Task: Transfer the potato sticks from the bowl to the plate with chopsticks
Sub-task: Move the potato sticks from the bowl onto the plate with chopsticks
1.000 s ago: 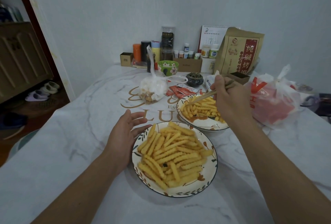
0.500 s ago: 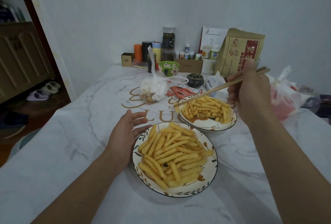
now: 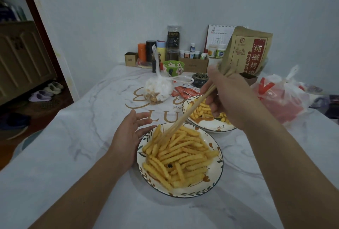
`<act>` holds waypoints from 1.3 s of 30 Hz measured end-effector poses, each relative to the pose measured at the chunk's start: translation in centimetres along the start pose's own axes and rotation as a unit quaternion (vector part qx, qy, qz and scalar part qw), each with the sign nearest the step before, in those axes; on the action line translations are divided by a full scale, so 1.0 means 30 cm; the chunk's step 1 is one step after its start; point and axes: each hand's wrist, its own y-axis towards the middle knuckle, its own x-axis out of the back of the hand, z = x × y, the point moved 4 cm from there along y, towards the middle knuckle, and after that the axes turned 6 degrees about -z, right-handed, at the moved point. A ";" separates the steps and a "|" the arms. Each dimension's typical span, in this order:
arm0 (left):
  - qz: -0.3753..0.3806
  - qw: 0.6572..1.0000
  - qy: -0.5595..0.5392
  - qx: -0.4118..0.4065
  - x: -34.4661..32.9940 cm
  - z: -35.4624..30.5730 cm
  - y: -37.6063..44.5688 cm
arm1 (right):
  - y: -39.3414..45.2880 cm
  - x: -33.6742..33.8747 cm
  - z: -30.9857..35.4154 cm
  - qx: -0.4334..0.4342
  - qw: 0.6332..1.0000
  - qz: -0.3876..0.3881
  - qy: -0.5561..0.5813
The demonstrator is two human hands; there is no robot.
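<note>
A near patterned dish (image 3: 194, 190) holds a heap of crinkle-cut potato sticks (image 3: 181, 155). Behind it to the right stands a far dish (image 3: 211, 128) with fewer potato sticks (image 3: 200, 112), partly hidden by my right hand. My right hand (image 3: 231, 98) grips a pair of wooden chopsticks (image 3: 189, 115), which slant down to the left. Their tips touch the far left part of the near heap. My left hand (image 3: 128, 137) lies on the table with fingers spread, against the near dish's left rim.
The marble-look table (image 3: 73, 155) carries a tied clear snack bag (image 3: 158, 91), red sachets (image 3: 185, 91), a red-and-white plastic bag (image 3: 282, 100), a brown paper bag (image 3: 247, 51), a green bowl (image 3: 173, 66) and several jars (image 3: 172, 43) along the wall. An open doorway with slippers (image 3: 45, 93) is at the left.
My right hand lifted the chopsticks out of the far dish, swung up and right, then brought their tips down into the near dish's heap. The left hand stayed put.
</note>
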 end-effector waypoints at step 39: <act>0.001 1.000 -0.017 0.016 -0.012 -0.001 -0.004 | 0.063 0.189 -0.005 0.101 0.991 -0.043 0.071</act>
